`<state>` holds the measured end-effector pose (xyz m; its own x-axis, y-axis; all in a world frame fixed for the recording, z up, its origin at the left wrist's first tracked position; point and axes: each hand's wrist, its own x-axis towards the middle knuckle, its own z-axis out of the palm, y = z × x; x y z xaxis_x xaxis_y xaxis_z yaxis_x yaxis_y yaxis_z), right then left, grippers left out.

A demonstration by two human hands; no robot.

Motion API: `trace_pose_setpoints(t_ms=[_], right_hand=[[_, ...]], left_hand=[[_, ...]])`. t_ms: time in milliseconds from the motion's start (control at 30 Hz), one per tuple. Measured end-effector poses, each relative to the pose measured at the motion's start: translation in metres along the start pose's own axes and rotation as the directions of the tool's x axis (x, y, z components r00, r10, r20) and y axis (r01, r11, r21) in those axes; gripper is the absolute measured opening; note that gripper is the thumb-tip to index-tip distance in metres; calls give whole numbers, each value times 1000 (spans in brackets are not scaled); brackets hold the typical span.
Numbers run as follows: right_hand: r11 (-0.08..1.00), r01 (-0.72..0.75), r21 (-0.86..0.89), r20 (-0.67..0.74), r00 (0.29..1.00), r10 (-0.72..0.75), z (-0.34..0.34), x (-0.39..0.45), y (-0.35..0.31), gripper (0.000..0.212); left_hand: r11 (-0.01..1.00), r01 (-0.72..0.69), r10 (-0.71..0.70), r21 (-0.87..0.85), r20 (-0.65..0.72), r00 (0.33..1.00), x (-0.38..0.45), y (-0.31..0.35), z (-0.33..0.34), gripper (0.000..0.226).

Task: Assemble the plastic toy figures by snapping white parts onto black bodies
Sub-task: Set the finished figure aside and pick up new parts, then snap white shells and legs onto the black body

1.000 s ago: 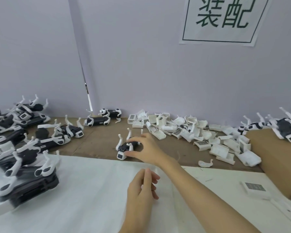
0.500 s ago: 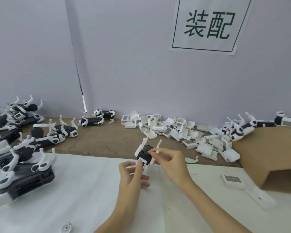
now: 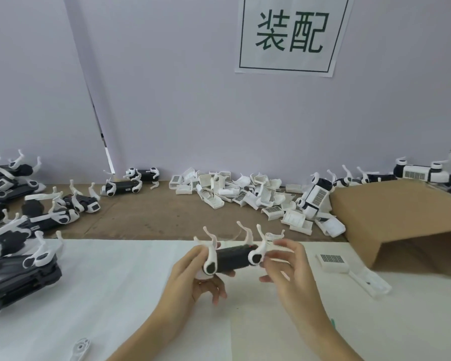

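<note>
We hold a small black toy body (image 3: 232, 260) up in front of us, above the white sheet (image 3: 102, 295) covering the near part of the counter (image 3: 154, 220). Our left hand (image 3: 193, 277) grips the body's left end, fingers curled beneath it and thumb along the white joint there. Our right hand (image 3: 289, 267) pinches the right end, its fingers (image 3: 281, 244) closed on the white leg piece at that joint. Four thin white legs (image 3: 245, 231) point upward from the body.

At twelve to one o'clock, against the wall, lies a heap of loose white shell parts (image 3: 245, 190). At nine to ten o'clock sit many figures with legs already attached (image 3: 50, 212). At two o'clock a folded cardboard sheet (image 3: 391, 214) carries more figures. At three o'clock one white shell with a barcode (image 3: 332, 262) lies just beside the cardboard. A paper sign (image 3: 292, 35) hangs on the wall at twelve o'clock.

The figure looks light and rigid, a hollow plastic piece with smooth, slightly slippery sides. We judge the legs thin enough to bend or snap, so the safer hold is the stout black middle or the round joints, pressing any white shell straight on until it clicks.
</note>
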<state>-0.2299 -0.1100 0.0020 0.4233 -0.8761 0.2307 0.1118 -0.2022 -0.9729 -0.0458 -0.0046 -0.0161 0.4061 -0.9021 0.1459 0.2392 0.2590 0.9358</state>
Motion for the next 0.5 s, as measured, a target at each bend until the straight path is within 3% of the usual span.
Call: trace_pose_setpoints(t_ms=[67, 167, 300, 433, 500], right_hand=[[989, -115, 95, 173, 980, 98, -5, 2, -5, 38], [973, -180, 146, 397, 911, 109, -6, 0, -8, 40], [897, -287, 336, 385, 911, 147, -2, -1, -3, 46], [983, -150, 107, 308, 945, 111, 2, -3, 5, 49], [985, -153, 85, 232, 964, 129, 3, -1, 5, 47]], left_hand=[[999, 43, -43, 8, 31, 999, 2, 0, -2, 47], [996, 84, -86, 27, 70, 994, 5, -2, -6, 47], [994, 104, -106, 35, 62, 992, 6, -4, -5, 60], [989, 146, -146, 9, 91, 985, 6, 0, -2, 76], [989, 143, -147, 41, 119, 982, 4, 3, -1, 81]])
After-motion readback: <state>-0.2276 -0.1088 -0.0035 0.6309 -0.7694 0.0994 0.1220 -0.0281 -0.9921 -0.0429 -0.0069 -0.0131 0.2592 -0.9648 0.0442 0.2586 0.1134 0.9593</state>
